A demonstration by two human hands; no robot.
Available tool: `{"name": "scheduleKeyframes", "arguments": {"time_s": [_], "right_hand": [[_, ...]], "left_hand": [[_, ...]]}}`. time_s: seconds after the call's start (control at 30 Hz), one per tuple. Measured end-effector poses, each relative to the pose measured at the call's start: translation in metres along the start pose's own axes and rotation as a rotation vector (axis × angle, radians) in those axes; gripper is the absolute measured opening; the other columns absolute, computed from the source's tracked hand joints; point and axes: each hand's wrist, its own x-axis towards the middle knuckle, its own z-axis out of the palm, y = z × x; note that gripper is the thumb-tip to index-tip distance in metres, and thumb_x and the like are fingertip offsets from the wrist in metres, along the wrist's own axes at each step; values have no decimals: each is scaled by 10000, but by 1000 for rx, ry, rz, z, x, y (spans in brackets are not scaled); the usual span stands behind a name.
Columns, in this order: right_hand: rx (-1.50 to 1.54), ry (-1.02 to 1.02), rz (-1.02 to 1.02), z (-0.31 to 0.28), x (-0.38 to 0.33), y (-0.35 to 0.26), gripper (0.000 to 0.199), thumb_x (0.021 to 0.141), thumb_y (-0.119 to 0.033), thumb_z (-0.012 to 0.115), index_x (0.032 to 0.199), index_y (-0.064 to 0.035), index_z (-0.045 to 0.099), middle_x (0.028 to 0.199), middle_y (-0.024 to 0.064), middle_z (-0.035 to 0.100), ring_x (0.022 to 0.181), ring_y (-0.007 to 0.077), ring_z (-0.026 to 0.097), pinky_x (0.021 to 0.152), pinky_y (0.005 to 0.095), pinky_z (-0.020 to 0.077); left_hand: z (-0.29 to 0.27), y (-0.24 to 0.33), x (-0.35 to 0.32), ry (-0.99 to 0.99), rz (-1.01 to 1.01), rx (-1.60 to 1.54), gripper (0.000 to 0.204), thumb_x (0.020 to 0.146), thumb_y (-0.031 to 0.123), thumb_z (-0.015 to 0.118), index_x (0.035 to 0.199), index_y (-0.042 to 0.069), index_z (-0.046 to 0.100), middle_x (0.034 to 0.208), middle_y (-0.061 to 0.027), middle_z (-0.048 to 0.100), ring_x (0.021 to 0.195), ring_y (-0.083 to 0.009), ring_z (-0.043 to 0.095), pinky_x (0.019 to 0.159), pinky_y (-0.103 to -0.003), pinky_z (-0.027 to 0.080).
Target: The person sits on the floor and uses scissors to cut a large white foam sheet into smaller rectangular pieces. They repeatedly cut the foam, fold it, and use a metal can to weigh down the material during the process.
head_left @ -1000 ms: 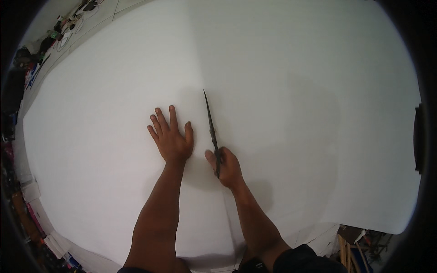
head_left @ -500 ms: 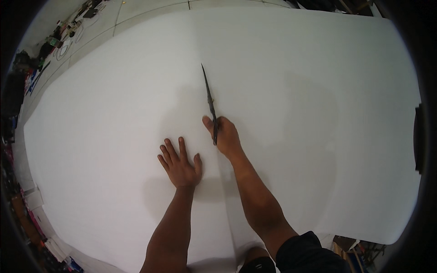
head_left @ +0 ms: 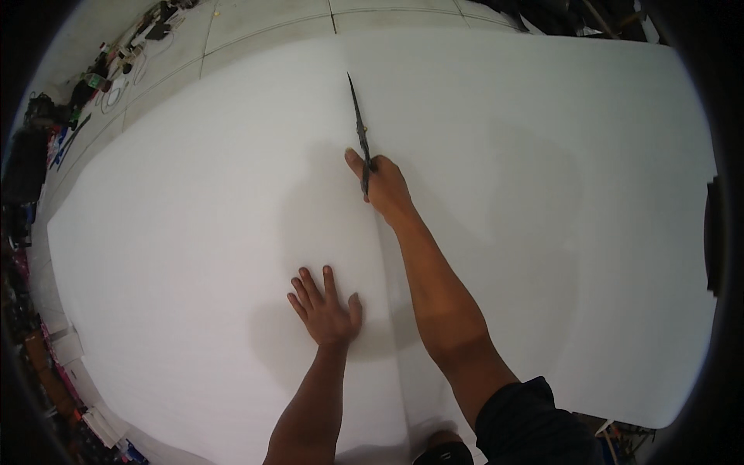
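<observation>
A large white sheet (head_left: 170,232) spreads across most of the view. My right hand (head_left: 390,190) is closed round the handles of dark metal scissors (head_left: 356,108), whose blades point away from me. From the scissors, a straight cut edge or seam runs back toward my body, with the right side looking slightly greyer. Left of that line, my left hand (head_left: 329,314) lies flat on the sheet, fingers spread, holding nothing.
Beyond the sheet's far edge shows a pale tiled floor (head_left: 267,23). Cables and assorted small items (head_left: 116,89) lie along the far left. Dark clutter (head_left: 573,15) lies past the far right edge. My knee (head_left: 443,449) is at the near edge.
My right hand and the scissors have moved away from me along the sheet, and the line behind them is longer. My left hand has shifted slightly right and nearer.
</observation>
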Motion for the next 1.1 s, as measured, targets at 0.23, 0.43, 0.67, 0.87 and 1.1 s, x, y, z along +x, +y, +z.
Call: {"name": "scheduleKeyframes", "arguments": {"time_s": [0.23,0.43,0.67,0.87,1.1], "right_hand": [[55,-4,-55,0,29,-11,803,785,-814,529,756,-11,547,659,116,570,650,261,590,644,396,481],[37,-59,-19,-11,98,-81,796,757,-813,561,677,-21,562,636,125,581,593,226,584,578,355,464],[235,381,-489,-18,153,-94,524,843,-521,723,660,-66,537,556,39,535,498,141,518,508,284,419],[569,386,-588,-63,46,-114,476,872,-467,713,759,-40,535,606,44,561,542,154,549,545,308,461],[323,278,-290,-73,-122,106,275,882,-224,738,813,-42,544,628,16,551,581,97,513,541,281,429]], "left_hand": [[12,-8,0,38,19,-9,737,866,439,504,1497,100,333,1579,-278,123,1456,-482,87,1150,-627,53],[12,-11,4,16,-2,2,755,851,442,519,1493,87,339,1571,-288,141,1450,-494,105,1146,-635,62],[16,-7,12,87,62,-15,751,845,388,524,1502,86,324,1577,-280,131,1455,-489,91,1152,-625,44],[10,-12,11,90,30,20,763,839,364,534,1514,90,304,1582,-269,128,1454,-481,108,1158,-615,50],[9,-13,14,211,80,85,746,876,379,550,1528,134,284,1593,-230,139,1469,-431,119,1180,-575,71]]}}
